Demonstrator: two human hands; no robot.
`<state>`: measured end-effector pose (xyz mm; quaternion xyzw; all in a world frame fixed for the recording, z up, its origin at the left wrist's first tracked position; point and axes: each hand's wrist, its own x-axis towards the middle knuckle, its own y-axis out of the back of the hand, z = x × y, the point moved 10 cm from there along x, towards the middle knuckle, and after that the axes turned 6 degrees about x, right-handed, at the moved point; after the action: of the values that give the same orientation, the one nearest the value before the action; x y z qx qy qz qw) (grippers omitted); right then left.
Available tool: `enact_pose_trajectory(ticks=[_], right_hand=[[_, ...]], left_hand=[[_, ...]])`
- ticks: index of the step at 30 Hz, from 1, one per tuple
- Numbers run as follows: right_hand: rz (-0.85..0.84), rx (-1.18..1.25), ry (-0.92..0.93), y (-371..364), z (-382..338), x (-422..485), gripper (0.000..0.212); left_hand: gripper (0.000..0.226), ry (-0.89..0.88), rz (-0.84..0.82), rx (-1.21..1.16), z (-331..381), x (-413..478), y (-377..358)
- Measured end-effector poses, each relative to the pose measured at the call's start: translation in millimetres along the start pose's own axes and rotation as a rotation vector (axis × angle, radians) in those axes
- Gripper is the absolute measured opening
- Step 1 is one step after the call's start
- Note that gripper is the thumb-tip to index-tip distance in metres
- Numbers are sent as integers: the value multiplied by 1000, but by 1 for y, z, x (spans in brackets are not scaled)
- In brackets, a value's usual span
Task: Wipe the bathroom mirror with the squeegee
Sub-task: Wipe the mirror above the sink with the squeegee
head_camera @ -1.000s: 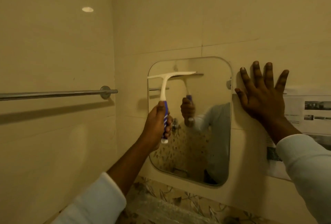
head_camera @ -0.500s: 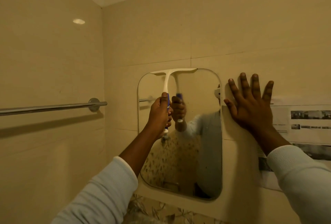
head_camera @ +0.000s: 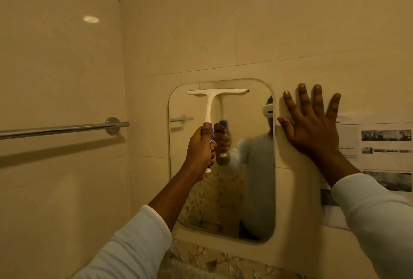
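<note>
Since a second before, the squeegee (head_camera: 210, 109) had climbed from a tilted spot lower on the glass to lie level just under the top edge of the mirror (head_camera: 245, 178). Its white blade lay across the upper left and middle of the glass, and its neck ran straight down to a blue-and-white handle. The left hand (head_camera: 200, 151) gripped that handle, fingers curled round it and thumb up along its front, in front of the mirror's left half. The right hand (head_camera: 312, 131) lay flat on the wall (head_camera: 290, 33) just right of the mirror, fingers spread wide, thumb tip close to the mirror's edge. Printed paper (head_camera: 380, 144) was stuck on the wall beside that hand. A towel bar (head_camera: 62, 128) ran along the left wall, well apart from the mirror.
</note>
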<state>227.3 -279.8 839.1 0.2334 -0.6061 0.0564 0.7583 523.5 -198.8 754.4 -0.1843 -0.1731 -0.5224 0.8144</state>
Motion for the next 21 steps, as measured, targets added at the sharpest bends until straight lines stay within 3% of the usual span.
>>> enact_pose_trajectory(ticks=[21], right_hand=[[22, 5, 6, 1, -1, 1, 78]], left_hand=[[58, 49, -54, 70, -68, -47, 7]])
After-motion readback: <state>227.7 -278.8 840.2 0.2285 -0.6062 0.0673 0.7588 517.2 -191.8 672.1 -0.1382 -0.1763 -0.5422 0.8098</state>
